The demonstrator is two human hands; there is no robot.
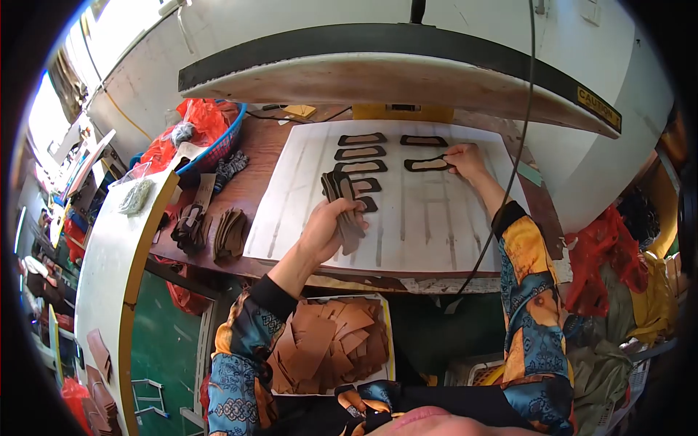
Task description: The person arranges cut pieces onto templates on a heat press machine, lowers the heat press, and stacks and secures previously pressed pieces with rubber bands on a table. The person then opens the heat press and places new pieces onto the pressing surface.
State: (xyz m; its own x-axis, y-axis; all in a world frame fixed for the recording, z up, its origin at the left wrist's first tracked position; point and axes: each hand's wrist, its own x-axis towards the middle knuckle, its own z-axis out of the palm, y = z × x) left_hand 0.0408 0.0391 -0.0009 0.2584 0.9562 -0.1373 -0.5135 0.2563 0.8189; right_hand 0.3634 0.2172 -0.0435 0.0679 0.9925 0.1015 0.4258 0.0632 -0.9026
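Note:
My left hand is closed round a stack of dark brown strips, held above the white board. At the upper right of the board, the fingers of my right hand pinch the right end of a dark-rimmed piece with a light middle. Just behind it lies a similar piece. To the left, several more such pieces form a column, the nearest ones partly hidden by the stack in my left hand.
A large press plate overhangs the board's back. Brown stacks and a blue basket with red bags stand left. Below the table's front edge is a box of brown pieces. A black cable crosses the right side.

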